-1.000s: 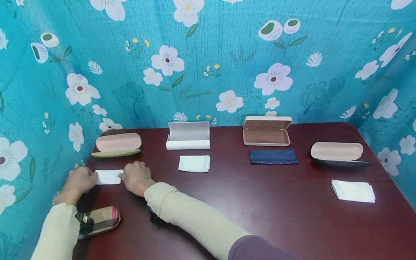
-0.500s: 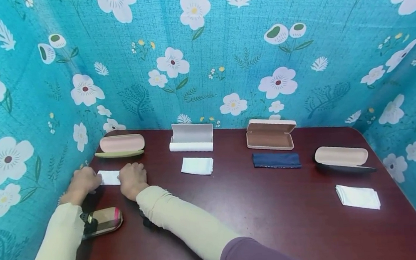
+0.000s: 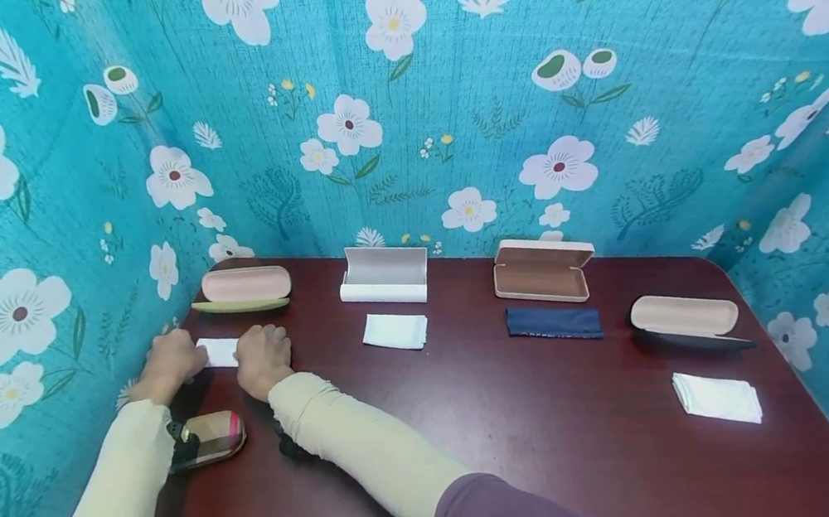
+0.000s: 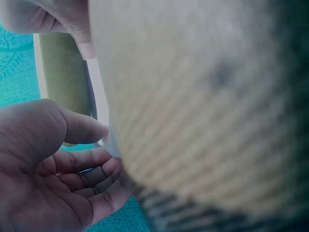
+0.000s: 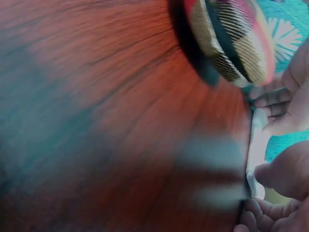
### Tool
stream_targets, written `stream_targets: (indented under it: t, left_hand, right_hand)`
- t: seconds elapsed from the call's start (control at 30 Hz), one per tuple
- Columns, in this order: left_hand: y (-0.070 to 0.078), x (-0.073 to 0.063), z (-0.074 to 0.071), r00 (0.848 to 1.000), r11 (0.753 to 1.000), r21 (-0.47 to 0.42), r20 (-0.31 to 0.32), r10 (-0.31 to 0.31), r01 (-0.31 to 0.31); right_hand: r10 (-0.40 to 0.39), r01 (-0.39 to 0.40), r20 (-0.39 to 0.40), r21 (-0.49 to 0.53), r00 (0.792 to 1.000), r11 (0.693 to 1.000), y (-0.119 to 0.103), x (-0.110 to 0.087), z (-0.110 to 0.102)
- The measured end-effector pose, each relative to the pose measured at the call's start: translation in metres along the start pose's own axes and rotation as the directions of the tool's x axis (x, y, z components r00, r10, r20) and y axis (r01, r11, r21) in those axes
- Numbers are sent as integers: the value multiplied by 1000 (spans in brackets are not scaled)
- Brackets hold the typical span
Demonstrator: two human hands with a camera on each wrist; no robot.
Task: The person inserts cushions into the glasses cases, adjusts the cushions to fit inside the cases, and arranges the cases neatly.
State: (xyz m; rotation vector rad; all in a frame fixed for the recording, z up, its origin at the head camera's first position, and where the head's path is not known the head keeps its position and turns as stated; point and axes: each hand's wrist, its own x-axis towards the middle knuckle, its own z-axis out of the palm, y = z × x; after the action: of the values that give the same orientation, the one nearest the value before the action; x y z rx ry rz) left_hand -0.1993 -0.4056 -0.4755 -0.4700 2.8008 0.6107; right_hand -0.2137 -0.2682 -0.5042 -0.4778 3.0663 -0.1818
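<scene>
A folded white glasses cloth (image 3: 220,352) lies at the left of the table, below an open olive glasses case (image 3: 246,285) with a pale pink lining. My left hand (image 3: 173,363) pinches the cloth's left end; in the left wrist view its thumb (image 4: 87,128) lies on top, fingers beneath. At the other end my right hand (image 3: 263,361) pinches the cloth between thumb and curled fingers, covering that end in the head view. A closed plaid glasses case (image 3: 216,436) sits beside my left wrist and fills much of the left wrist view.
Toward the right stand an open white case (image 3: 384,294), an open beige case (image 3: 541,281) and an open black case (image 3: 684,315). Below them lie a white cloth (image 3: 395,331), a navy cloth (image 3: 553,323) and another white cloth (image 3: 717,397). A floral curtain (image 3: 391,173) borders the table.
My right hand has shifted left over the cloth's right end, so less of the cloth shows between the hands. The whole head view has drifted slightly to the right and down.
</scene>
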Motion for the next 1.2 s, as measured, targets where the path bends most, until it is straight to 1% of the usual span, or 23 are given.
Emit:
stream_targets:
  t: [0.17,0.3,0.53,0.63,0.83,1.03,1.2]
  left_hand:
    - [7,0,-3,1000,1000,9,-12,11,-10]
    - [11,-2,-4,999,1000,12,-32,27,-27]
    - [15,0,-5,999,1000,15,-48,22,-21]
    - [15,0,-6,999,1000,18,-48,22,-21]
    - [14,-3,-5,999,1000,6,-40,13,-13]
    - [11,-5,-1,999,1000,24,-49,20,-19]
    - [8,-5,3,998,999,38,-63,21,-19]
  right_hand:
    - [5,-6,-20,-49,1000,999,-1,2,-2]
    - [9,-9,-17,-45,1000,999,0,4,-3]
    - [16,-17,8,29,1000,999,2,5,-9]
    - [21,-21,1,62,1000,998,3,5,-10]
    - [4,-2,-13,134,1000,991,7,4,-8]
    - [7,-11,18,196,1000,981,10,3,-6]
    - [-18,12,20,243,1000,970,14,1,-1]
